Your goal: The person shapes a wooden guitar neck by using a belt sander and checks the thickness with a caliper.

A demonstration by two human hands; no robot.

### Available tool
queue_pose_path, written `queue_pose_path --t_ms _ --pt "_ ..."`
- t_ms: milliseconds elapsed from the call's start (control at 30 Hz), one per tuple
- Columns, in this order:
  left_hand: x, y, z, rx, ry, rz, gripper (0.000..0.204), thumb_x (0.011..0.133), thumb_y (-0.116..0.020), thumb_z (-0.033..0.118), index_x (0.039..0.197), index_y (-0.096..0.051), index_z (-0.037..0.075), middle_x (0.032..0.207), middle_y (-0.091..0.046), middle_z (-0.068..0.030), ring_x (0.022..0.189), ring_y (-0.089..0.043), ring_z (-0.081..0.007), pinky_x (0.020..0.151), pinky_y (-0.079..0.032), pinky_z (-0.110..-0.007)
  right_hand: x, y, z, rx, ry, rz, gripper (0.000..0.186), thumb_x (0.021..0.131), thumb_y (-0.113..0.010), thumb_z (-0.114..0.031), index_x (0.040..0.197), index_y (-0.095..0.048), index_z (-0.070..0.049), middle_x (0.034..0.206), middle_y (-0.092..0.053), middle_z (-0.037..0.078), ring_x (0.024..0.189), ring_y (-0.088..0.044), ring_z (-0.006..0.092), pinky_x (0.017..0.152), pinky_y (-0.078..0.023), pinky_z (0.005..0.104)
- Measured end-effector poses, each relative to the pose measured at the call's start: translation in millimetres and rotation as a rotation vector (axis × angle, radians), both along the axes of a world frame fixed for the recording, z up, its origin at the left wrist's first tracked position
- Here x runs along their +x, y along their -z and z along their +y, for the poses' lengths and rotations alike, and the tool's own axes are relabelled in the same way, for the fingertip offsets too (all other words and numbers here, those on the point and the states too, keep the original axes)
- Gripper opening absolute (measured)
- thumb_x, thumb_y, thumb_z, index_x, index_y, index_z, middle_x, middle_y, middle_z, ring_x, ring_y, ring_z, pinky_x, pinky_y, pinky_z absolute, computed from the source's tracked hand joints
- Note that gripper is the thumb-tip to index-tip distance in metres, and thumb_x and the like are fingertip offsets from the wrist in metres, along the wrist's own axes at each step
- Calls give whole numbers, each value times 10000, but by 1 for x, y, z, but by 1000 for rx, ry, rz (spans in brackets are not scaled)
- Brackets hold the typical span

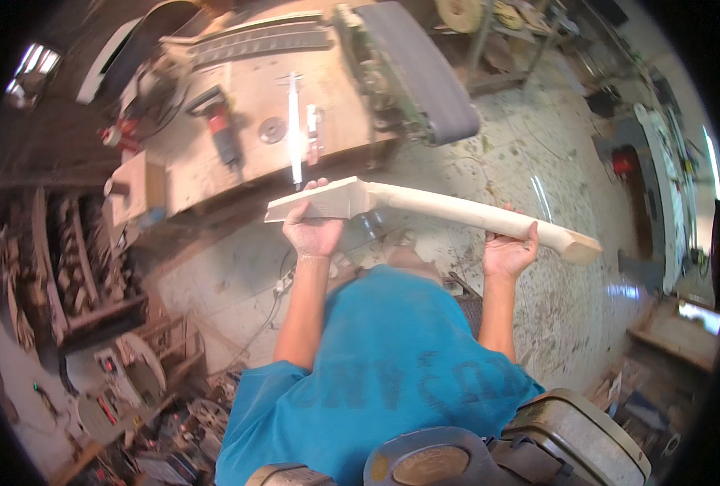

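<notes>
Across the front of my body I hold a pale, unfinished wooden guitar neck (449, 209), level with its right end a little lower. Its broad, flat headstock end lies in my left hand (313, 235), with the thumb on the near face and fingertips showing over the far edge. Near the thicker heel at the other end, my right hand (510, 253) grips the rounded shaft from below, thumb on the near side and fingers behind. Both hands are closed on the wood, raised above the floor and apart from the bench.
A wooden workbench (190, 174) ahead carries a red and black power tool (222, 138), a metal disc (272, 130) and a caliper-like tool (294, 121). A belt sander (425, 73) juts out at its right. Wood pieces fill a rack (101, 320) at left; a cable (275, 304) crosses the floor.
</notes>
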State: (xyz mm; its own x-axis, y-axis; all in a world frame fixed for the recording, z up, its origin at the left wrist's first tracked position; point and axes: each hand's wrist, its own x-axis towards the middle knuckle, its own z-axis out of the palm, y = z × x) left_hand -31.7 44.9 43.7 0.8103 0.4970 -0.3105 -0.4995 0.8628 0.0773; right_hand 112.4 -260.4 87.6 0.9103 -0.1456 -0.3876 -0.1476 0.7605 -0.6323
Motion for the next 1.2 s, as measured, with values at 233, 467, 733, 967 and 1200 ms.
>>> queue_pose_path --t_ms 233,467,733,967,1200 --pt "92 30 -53 -102 239 93 359 908 -538 174 1208 -545 -23 1274 -589 -180 1267 -513 -340 1144 -341 -540 -5 -99 -68 -662 -278 -661 785 822 -567 -218 1501 -264 33 1333 -535 283 1224 -548 314 1066 -408 456" --pt "159 49 -80 -5 388 96 359 980 -469 239 1253 -547 19 1282 -619 -133 1254 -541 -350 1135 -347 -550 -5 -153 -72 -1129 -352 -740 795 786 -809 -243 1386 -374 46 1236 -608 218 1158 -581 268 1025 -432 404" --pt "206 64 -100 -52 429 104 492 1025 -318 386 1325 -503 44 1345 -559 -161 1269 -524 -345 1123 -367 -535 23 -178 -40 -1376 -338 -1021 764 708 -912 -232 1261 -455 32 1157 -644 171 1028 -636 232 891 -511 346" --pt "234 82 -99 -167 370 112 559 915 -407 424 1329 -519 66 1344 -560 -126 1254 -529 -317 1104 -411 -494 53 -192 14 -1493 -331 -1221 715 712 -897 -284 1199 -466 16 1065 -662 177 904 -652 212 810 -529 333" --pt "251 96 -114 -361 311 63 630 820 -463 507 1324 -555 142 1345 -575 -83 1249 -531 -312 1092 -418 -500 77 -191 53 -1263 -385 -1292 703 733 -873 -214 1200 -377 -37 981 -657 174 813 -654 197 725 -538 298"
